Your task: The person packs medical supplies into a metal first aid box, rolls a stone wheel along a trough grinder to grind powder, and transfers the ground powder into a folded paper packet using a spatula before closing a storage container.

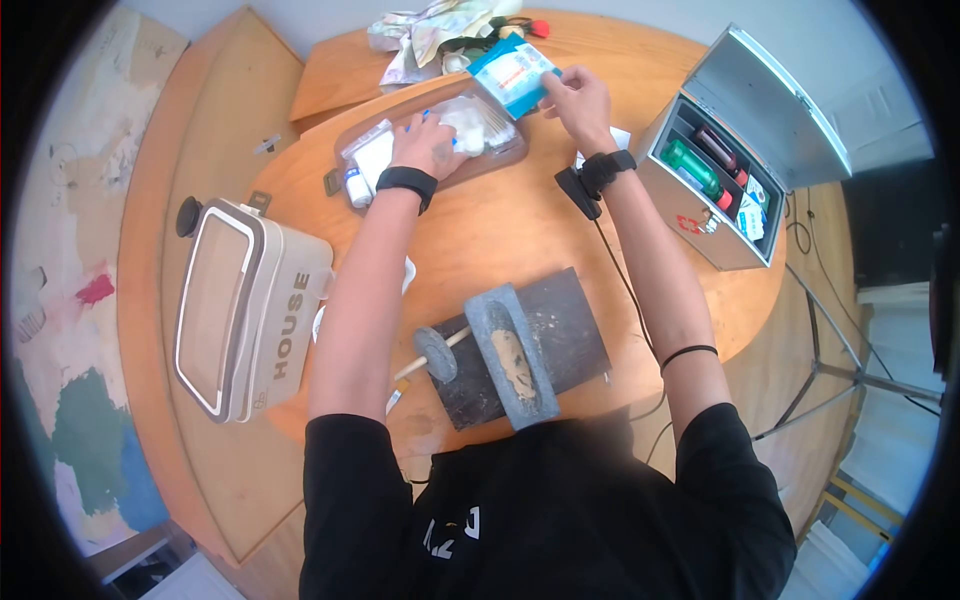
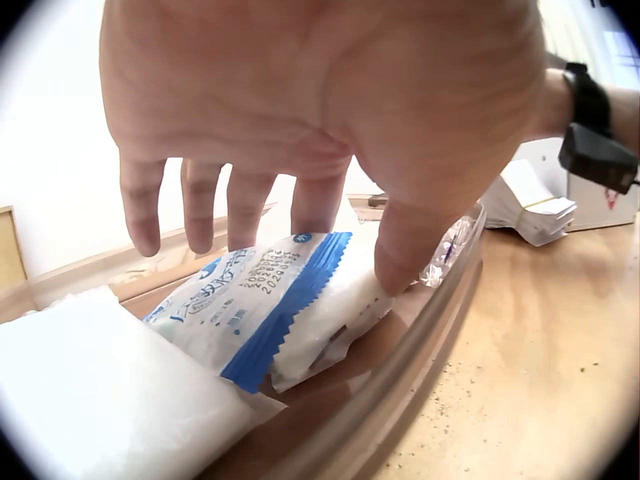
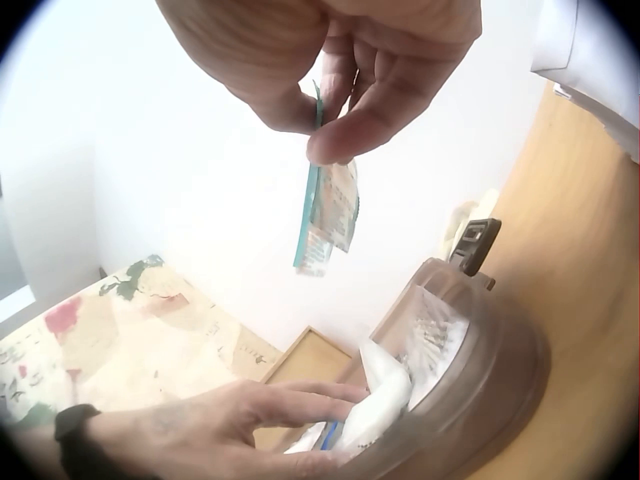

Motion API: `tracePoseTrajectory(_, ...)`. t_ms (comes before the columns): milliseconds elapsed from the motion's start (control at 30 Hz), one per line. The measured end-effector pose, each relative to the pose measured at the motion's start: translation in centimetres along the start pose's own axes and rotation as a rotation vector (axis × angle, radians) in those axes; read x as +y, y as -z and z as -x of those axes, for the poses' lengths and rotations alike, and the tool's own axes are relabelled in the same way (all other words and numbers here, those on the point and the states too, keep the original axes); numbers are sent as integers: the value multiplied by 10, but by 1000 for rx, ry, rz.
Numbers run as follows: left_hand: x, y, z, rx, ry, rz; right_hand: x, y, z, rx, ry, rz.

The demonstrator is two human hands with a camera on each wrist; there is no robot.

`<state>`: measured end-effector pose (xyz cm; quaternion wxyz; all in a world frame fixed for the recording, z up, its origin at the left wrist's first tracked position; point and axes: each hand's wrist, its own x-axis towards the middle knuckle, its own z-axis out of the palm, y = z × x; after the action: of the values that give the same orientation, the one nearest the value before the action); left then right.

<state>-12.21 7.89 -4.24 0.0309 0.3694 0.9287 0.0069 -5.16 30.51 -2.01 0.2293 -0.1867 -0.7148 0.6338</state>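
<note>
My right hand (image 1: 582, 100) pinches a teal-and-white packet (image 1: 512, 78) by its edge, above the far end of a translucent brown plastic tray (image 3: 530, 365). In the right wrist view the packet (image 3: 330, 215) hangs from between thumb and fingers. My left hand (image 1: 430, 145) reaches down into the tray, its fingers spread and fairly straight over a white packet with a blue crimped edge (image 2: 255, 315); the thumb lies apart to one side. Beside it are a folded white pad (image 2: 110, 390) and a bag of cotton swabs (image 3: 435, 335).
An open metal first-aid case (image 1: 700, 220) with bottles inside stands at right. A cream box marked HOUSE (image 1: 285, 310) stands at left. Near my body, a grey stone trough (image 1: 490, 320) and a stone wheel (image 1: 436, 355) sit on a dark board. Crumpled cloth (image 1: 410, 40) lies at the back.
</note>
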Motion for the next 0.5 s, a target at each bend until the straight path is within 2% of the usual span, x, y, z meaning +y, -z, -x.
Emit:
tracePoseTrajectory(100,-14,-12,1,90,-28,59,-3,-3,0,21,13,-14)
tracePoseTrajectory(167,-18,-8,3,119,12,127,1,-10,2,74,131,-17)
tracePoseTrajectory(200,-17,-8,3,120,13,122,4,-13,5,74,133,-22)
tracePoseTrajectory(267,-4,-3,10,193,82,135,9,-20,12,-71,105,268)
tracePoseTrajectory(300,2,1,10,196,80,135,12,-21,14,-137,46,313)
tracePoseTrajectory(367,12,4,9,130,90,104,22,-25,15,-170,41,374)
tracePoseTrajectory(500,7,-9,0,181,63,66,32,-30,21,-272,61,539)
